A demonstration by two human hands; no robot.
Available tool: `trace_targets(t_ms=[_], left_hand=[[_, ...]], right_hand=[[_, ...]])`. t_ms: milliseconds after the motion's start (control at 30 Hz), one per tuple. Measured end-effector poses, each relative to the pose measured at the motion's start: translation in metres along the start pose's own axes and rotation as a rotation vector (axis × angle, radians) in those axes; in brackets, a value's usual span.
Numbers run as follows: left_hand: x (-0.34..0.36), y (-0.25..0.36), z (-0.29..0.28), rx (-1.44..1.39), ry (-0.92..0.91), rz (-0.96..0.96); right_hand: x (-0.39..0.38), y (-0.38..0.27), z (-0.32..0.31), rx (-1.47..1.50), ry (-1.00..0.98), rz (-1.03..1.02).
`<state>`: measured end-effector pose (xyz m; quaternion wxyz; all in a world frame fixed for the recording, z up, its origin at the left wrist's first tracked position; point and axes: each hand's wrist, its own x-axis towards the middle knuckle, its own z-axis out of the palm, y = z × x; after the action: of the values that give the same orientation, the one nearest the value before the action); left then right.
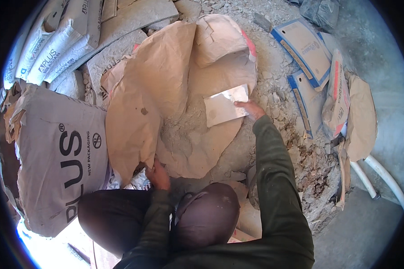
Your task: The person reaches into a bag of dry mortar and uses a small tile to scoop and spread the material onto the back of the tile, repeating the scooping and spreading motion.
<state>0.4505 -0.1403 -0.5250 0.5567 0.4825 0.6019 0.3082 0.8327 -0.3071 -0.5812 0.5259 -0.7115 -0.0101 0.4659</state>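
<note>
A torn-open brown paper sack (139, 112) lies in front of me with grey powder (179, 130) inside. My left hand (158, 174) grips the sack's near edge and holds it up. My right hand (251, 109) reaches into the opening and holds a flat pale metal scoop or trowel blade (224, 107) tilted over the powder. Both arms wear dark green sleeves. My knees in dark trousers show at the bottom.
A full grey sack (58, 152) stands at the left, more white sacks (54, 49) behind it. Empty blue-edged and brown bags (318, 71) lie at the right on rubble. White pipes (381, 175) run along the floor at the far right.
</note>
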Motion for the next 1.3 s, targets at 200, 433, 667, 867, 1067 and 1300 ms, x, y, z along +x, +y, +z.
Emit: trace_targets(t_ms=[200,433,667,867,1067,1300], left_hand=[[0.011,0.028,0.032,0.006,-0.12,0.092],[-0.013,0.082,0.075,-0.072,-0.354,0.096],[-0.027,0.107,0.066,-0.075,-0.483,0.121],[-0.01,0.089,0.046,-0.088,-0.472,0.112],[0.001,0.087,0.062,-0.162,-0.263,0.159],[-0.013,0.085,0.058,-0.179,-0.1,0.107]], right_hand=[[-0.026,0.039,0.033,0.237,-0.059,0.053],[-0.047,0.081,0.039,0.514,0.048,0.057],[-0.065,0.071,0.059,0.422,0.171,0.227],[-0.083,0.058,0.113,0.515,0.242,0.315],[-0.084,0.112,0.098,0.84,0.131,-0.085],[-0.175,0.075,0.089,0.936,0.277,-0.228]])
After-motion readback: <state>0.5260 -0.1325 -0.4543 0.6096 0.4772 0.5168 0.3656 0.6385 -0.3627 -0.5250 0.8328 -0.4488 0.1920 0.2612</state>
